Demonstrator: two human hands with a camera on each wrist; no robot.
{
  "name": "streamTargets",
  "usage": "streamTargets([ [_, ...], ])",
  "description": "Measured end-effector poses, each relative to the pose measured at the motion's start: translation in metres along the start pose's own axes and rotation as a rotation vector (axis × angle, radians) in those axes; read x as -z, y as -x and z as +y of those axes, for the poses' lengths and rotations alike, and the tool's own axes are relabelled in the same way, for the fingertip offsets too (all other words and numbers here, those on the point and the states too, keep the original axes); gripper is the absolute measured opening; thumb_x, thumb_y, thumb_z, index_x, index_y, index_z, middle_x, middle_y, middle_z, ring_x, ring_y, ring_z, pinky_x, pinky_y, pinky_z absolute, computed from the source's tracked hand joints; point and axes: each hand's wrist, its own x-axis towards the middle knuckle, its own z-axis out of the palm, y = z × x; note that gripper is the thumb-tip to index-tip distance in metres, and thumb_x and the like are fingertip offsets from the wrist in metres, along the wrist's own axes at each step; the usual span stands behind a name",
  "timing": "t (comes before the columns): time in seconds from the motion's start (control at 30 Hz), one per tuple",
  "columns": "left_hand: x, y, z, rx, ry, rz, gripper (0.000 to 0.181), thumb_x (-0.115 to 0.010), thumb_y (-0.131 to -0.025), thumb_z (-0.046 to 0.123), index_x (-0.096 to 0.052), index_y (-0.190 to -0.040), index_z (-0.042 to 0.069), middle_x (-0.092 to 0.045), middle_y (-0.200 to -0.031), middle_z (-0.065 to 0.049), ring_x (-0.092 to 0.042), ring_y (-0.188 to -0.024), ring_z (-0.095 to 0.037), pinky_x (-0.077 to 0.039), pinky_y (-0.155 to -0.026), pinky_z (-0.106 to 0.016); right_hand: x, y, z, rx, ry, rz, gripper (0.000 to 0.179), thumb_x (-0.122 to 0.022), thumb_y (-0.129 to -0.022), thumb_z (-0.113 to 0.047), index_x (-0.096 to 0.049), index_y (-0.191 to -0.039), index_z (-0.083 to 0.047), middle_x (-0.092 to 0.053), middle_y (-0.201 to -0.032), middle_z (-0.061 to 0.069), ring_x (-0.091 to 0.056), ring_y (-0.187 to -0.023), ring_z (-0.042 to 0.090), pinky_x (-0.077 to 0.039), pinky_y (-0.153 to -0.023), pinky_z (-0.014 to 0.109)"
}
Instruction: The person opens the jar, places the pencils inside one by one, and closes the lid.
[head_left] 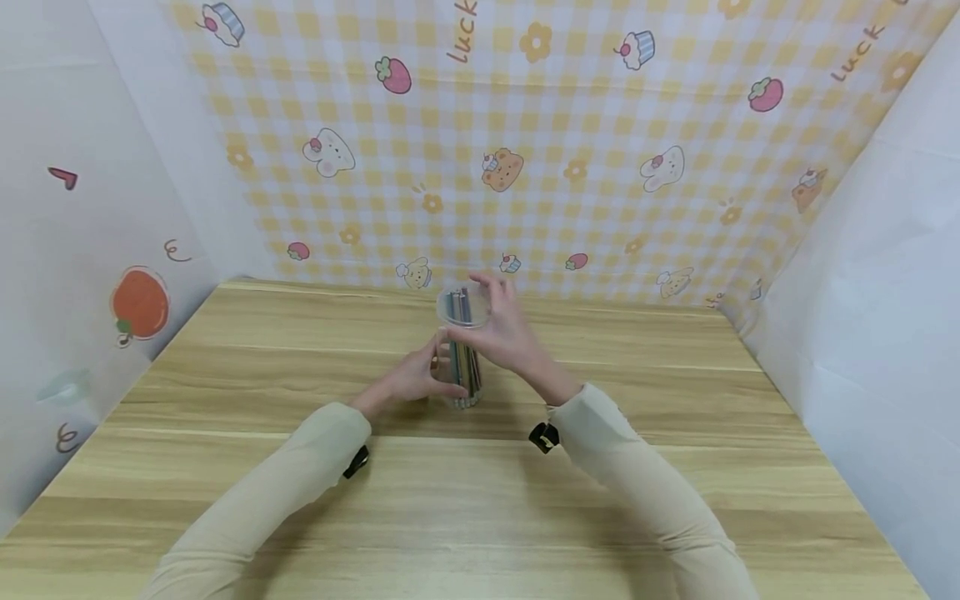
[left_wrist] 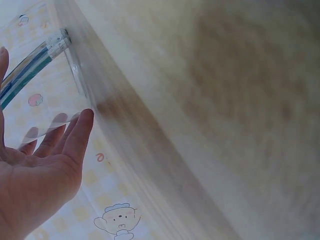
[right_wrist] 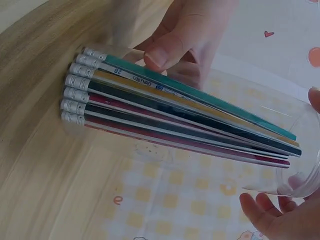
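Note:
A clear plastic cylinder (right_wrist: 272,102) stands near the back of the table, with several pencils (right_wrist: 185,117) inside. Green, yellow, dark and red barrels show, their metal-ringed eraser ends at the bottom. Low on the cylinder, my left hand (head_left: 411,375) grips its side, thumb in front and fingers behind. My right hand (head_left: 504,332) spans the open rim from the right and holds it between thumb and fingers. In the left wrist view, fingers of the left hand (left_wrist: 47,170) lie along the transparent wall, below the pencils (left_wrist: 35,65).
The wood-grain table (head_left: 450,517) runs back to a yellow checked cloth (head_left: 465,108) right behind the cylinder. White sheets (head_left: 877,250) flank the table on both sides. Black wrist straps (head_left: 544,437) sit at both cuffs.

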Motion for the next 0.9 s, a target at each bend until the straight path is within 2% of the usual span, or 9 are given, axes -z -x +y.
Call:
streamTargets([
  [0.1, 0.000, -0.001, 0.000, 0.010, -0.004, 0.011, 0.096, -0.077, -0.068, 0.023, -0.013, -0.140, 0.025, -0.041, -0.128, -0.016, -0.040, -0.115, -0.029, -0.031, -0.095, -0.045, 0.004, 0.001, 0.003, 0.039, -0.107, -0.088, 0.082, -0.068, -0.076, -0.034, -0.020, -0.140, -0.015, -0.024, -0.137, 0.008, -0.031, -0.119, 0.024, -0.032, -0.095, 0.038],
  [0.2, 0.000, -0.001, 0.000, 0.017, -0.008, 0.019, 0.092, -0.077, -0.068, 0.023, -0.019, -0.139, 0.023, -0.041, -0.128, -0.015, -0.038, -0.115, -0.029, -0.029, -0.096, -0.045, 0.014, 0.003, 0.003, 0.074, -0.276, -0.212, 0.079, -0.062, -0.083, -0.017, -0.009, -0.142, -0.015, -0.016, -0.143, 0.008, -0.023, -0.126, 0.027, -0.024, -0.101, 0.039],
  [0.3, -0.001, -0.001, 0.000, 0.021, -0.007, 0.022, 0.088, -0.077, -0.068, 0.022, -0.023, -0.137, 0.021, -0.041, -0.128, -0.015, -0.038, -0.115, -0.030, -0.028, -0.097, -0.046, 0.023, 0.006, -0.003, 0.078, -0.349, -0.257, 0.077, -0.059, -0.084, -0.009, -0.009, -0.142, -0.011, -0.017, -0.143, 0.011, -0.021, -0.127, 0.028, -0.021, -0.102, 0.041],
  [0.4, -0.001, -0.001, 0.001, 0.017, -0.008, 0.022, 0.088, -0.077, -0.068, 0.022, -0.022, -0.137, 0.021, -0.041, -0.129, -0.016, -0.039, -0.115, -0.030, -0.028, -0.096, -0.047, 0.024, 0.009, -0.009, 0.053, -0.329, -0.205, 0.077, -0.065, -0.080, -0.014, -0.016, -0.140, -0.009, -0.023, -0.140, 0.012, -0.024, -0.126, 0.026, -0.024, -0.100, 0.043],
  [0.57, -0.001, 0.004, 0.010, 0.019, 0.007, 0.015, 0.098, -0.076, -0.069, 0.020, -0.009, -0.142, 0.025, -0.040, -0.129, -0.015, -0.038, -0.115, -0.029, -0.030, -0.095, -0.046, 0.004, 0.006, -0.003, 0.003, -0.108, 0.043, 0.078, -0.075, -0.069, -0.033, -0.034, -0.131, -0.010, -0.035, -0.125, 0.009, -0.038, -0.112, 0.021, -0.039, -0.088, 0.037],
  [0.63, -0.001, 0.003, 0.010, 0.022, 0.009, 0.012, 0.103, -0.076, -0.069, 0.020, -0.004, -0.142, 0.027, -0.041, -0.128, -0.014, -0.038, -0.115, -0.028, -0.030, -0.095, -0.046, -0.002, 0.004, -0.002, -0.008, -0.021, 0.100, 0.078, -0.075, -0.067, -0.036, -0.036, -0.129, -0.010, -0.036, -0.119, 0.011, -0.041, -0.104, 0.021, -0.042, -0.081, 0.036],
  [0.7, -0.001, 0.002, 0.007, 0.024, -0.007, 0.013, 0.103, -0.077, -0.069, 0.023, -0.004, -0.142, 0.028, -0.041, -0.128, -0.013, -0.039, -0.115, -0.027, -0.030, -0.095, -0.046, -0.003, 0.005, -0.002, -0.013, 0.004, 0.080, 0.081, -0.072, -0.069, -0.039, -0.031, -0.133, -0.012, -0.034, -0.122, 0.011, -0.039, -0.105, 0.021, -0.042, -0.082, 0.038],
  [0.77, -0.001, 0.000, 0.002, 0.023, -0.019, 0.017, 0.099, -0.077, -0.068, 0.024, -0.010, -0.141, 0.026, -0.040, -0.129, -0.013, -0.038, -0.115, -0.028, -0.029, -0.096, -0.047, 0.000, 0.006, -0.001, 0.005, -0.016, 0.010, 0.082, -0.068, -0.075, -0.038, -0.023, -0.138, -0.014, -0.028, -0.133, 0.012, -0.033, -0.116, 0.021, -0.036, -0.090, 0.042],
  [0.9, -0.001, -0.001, 0.002, 0.026, -0.021, 0.022, 0.088, -0.077, -0.068, 0.023, -0.022, -0.136, 0.020, -0.040, -0.130, -0.015, -0.038, -0.116, -0.030, -0.028, -0.096, -0.046, 0.014, 0.011, -0.006, 0.036, -0.180, -0.145, 0.077, -0.059, -0.084, -0.027, -0.010, -0.142, -0.015, -0.016, -0.143, 0.010, -0.017, -0.128, 0.019, -0.019, -0.101, 0.044],
])
